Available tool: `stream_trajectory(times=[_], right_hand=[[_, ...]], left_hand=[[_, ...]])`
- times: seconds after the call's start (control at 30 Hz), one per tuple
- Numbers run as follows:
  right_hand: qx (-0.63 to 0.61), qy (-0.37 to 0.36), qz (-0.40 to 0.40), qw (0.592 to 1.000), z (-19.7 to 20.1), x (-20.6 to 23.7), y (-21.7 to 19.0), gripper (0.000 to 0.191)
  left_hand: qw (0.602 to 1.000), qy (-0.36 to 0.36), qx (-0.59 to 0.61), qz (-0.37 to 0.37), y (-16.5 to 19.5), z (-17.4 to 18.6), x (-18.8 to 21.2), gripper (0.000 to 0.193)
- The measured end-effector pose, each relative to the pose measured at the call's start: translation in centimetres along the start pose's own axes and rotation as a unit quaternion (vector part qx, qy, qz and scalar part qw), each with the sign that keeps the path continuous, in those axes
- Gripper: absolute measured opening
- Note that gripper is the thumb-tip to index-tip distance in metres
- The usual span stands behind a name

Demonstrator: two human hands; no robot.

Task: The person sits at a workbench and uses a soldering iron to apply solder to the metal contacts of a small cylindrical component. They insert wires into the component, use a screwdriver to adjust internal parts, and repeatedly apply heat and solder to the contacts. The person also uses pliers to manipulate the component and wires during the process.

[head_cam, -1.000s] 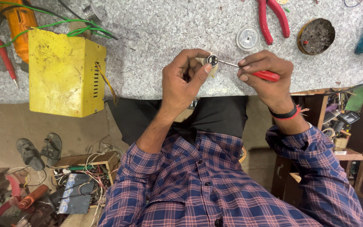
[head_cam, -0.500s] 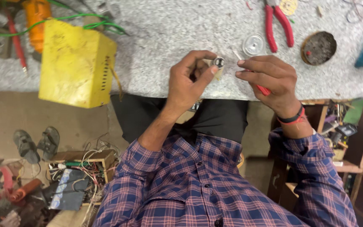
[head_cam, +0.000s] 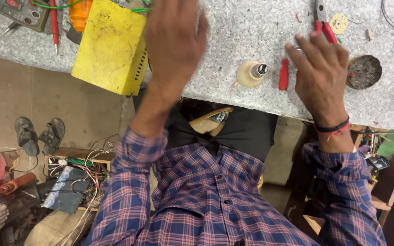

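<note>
While both hands hovered over the speckled table [head_cam: 251, 27], the left hand [head_cam: 175, 38] was spread open and blurred, holding nothing, and the right hand [head_cam: 321, 68] was loosely open above a small clear round part, hardly visible under its fingers. One cream bulb base [head_cam: 251, 74] lay on its side near the table's front edge, with one red-handled screwdriver [head_cam: 283, 75] just beside it. Being rounded, the base could roll off that edge if a hand brushed it. One yellow metal box [head_cam: 110, 45], one pair of red-handled pliers [head_cam: 324, 27] and one round tin [head_cam: 364, 71] also lay there.
</note>
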State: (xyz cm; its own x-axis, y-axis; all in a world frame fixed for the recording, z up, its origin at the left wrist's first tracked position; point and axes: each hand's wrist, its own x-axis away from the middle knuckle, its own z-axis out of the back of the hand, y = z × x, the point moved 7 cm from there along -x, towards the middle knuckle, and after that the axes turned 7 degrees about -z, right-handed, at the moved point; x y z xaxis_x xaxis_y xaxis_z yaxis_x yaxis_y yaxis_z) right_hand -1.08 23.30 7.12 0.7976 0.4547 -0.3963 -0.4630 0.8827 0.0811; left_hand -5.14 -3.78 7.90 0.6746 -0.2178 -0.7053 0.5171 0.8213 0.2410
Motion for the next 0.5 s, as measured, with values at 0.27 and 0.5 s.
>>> stream_trajectory(times=[0.27,0.5], right_hand=[[-0.093,0.03,-0.103,0.99,2.8,4.9,7.6,0.035],[-0.016,0.001,-0.205,0.979,7.4,16.0,18.4,0.041]], left_hand=[[0.965,-0.144,-0.219,0.016,-8.5,-3.9,-1.1,0.014],[0.937,-0.224,-0.262,0.053,-10.7,-5.8,-1.1,0.01]])
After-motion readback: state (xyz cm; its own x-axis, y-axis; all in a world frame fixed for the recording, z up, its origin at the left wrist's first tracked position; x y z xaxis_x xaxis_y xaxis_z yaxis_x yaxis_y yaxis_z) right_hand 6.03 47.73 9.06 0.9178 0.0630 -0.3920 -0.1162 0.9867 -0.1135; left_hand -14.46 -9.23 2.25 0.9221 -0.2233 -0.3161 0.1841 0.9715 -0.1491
